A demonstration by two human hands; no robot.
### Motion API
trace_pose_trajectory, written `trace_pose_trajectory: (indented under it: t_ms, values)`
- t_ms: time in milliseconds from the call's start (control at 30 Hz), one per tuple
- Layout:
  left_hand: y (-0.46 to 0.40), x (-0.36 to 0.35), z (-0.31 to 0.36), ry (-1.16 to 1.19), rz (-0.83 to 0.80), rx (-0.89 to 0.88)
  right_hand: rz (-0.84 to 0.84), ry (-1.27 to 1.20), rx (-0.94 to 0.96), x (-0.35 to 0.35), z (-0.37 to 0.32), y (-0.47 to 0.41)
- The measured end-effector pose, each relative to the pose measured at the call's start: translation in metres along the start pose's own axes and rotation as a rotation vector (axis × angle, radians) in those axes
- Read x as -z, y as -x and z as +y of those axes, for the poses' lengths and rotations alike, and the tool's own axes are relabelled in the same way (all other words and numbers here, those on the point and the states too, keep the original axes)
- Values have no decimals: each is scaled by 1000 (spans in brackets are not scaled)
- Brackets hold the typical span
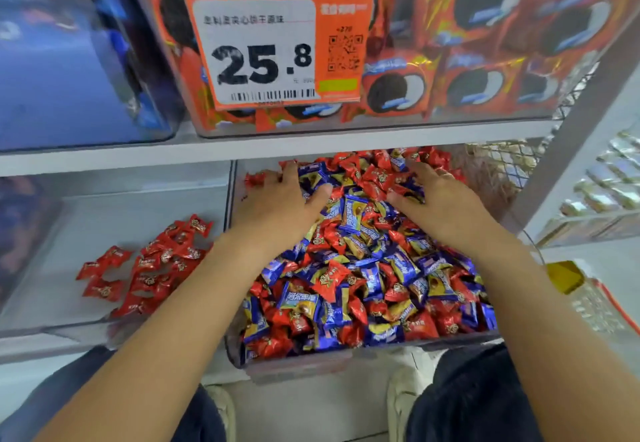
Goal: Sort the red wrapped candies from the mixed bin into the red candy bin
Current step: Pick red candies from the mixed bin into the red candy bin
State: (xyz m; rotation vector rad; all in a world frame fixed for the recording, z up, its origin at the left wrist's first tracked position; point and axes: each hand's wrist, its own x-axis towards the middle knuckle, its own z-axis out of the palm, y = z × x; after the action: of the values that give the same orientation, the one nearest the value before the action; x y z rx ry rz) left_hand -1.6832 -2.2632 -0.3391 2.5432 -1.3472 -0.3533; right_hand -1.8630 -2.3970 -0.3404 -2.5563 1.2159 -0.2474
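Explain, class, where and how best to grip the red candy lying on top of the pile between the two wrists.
Probably pinch the red candy at a twisted wrapper end, coming from above with the left hand: it lies on top of the mixed bin, with blue candies crowding its sides.

Red wrapped candies [337, 277] fill the mixed bin [346, 360]; some lie in the red candy bin [45, 323].

You get bright, even overhead light with soft shadows; glare washes the clear bin fronts [450, 60], edges bow and smear, and the price tag [266, 53] looks soft.
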Motion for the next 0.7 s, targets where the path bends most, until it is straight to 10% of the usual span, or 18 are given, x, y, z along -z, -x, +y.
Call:
trace_pose_trajectory:
  t_ms: [400,700]
  values:
    - [27,6,0,301,-299,-444,-294,-282,299,0,-32,28]
    - [45,11,-15,271,-180,-440,-239,-305,245,10,0,49]
